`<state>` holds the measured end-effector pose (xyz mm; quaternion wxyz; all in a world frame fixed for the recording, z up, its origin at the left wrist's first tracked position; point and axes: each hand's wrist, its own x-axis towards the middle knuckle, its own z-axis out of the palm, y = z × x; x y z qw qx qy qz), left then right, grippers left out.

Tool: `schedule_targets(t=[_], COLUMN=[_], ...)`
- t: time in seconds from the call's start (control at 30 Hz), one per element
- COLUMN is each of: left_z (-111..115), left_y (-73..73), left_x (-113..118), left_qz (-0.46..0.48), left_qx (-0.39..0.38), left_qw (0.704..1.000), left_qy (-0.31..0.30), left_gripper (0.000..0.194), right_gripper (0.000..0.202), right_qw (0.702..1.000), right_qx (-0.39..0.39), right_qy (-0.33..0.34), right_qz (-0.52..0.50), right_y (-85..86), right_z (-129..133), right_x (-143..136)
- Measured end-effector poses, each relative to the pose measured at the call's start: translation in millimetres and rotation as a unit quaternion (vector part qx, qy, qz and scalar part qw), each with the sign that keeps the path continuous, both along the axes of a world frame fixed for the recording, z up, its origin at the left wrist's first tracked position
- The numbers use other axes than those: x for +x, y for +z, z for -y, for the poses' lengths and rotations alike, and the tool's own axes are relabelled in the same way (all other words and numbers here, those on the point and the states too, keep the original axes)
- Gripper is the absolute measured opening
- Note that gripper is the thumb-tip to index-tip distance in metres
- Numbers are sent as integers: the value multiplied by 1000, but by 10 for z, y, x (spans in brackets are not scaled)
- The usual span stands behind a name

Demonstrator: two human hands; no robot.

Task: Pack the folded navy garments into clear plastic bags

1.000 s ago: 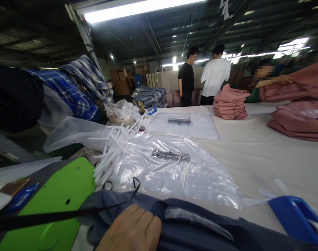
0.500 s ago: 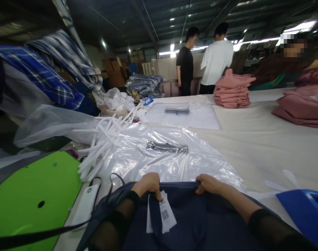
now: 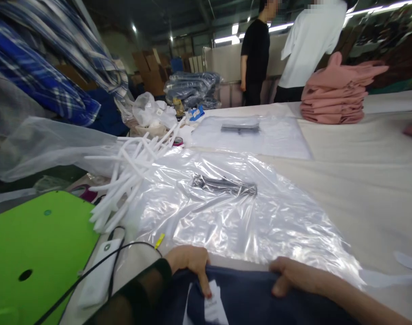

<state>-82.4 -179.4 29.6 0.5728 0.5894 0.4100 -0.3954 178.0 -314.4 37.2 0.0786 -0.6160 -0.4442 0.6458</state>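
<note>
A navy fabric bag (image 3: 246,293) lies at the bottom edge of the view, its upper edge toward the table's middle. My left hand (image 3: 192,262) grips that edge on the left, its thumb in front beside white paper tags (image 3: 214,304). Farther right, my right hand (image 3: 290,275) pinches the same edge between thumb and fingers. The bag's lower part is out of view. Just beyond it lies a stack of clear plastic bags (image 3: 219,221) with a dark printed strip (image 3: 224,185).
Left are a green board (image 3: 39,234), a white power bank (image 3: 99,275) with a black cable, and white tubing strips (image 3: 128,176). Another plastic stack (image 3: 277,140) and folded pink fabric (image 3: 334,97) are farther back on the table (image 3: 372,189). Two people (image 3: 256,54) stand behind.
Both hands and the navy bag's edge sit lower in view, and more of the plastic stack shows. The camera view has also shifted. Both hands keep their grip.
</note>
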Motion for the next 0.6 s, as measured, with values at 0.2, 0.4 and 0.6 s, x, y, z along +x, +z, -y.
schedule_targets(t=[0.2, 0.4, 0.6], left_z=[58, 99, 207], left_y=[-202, 42, -44], left_x=[14, 75, 241], left_qz=[45, 65, 39], left_qx=[94, 278, 297], left_qw=[994, 943, 938], left_qy=[-18, -169, -175], left_gripper=[53, 41, 62], right_gripper=[29, 38, 52], right_qw=[994, 970, 948], right_qx=[43, 76, 96], right_qy=[60, 114, 138], right_qz=[78, 201, 270], right_y=[-242, -16, -330], right_z=[-99, 45, 154], right_x=[-20, 20, 82])
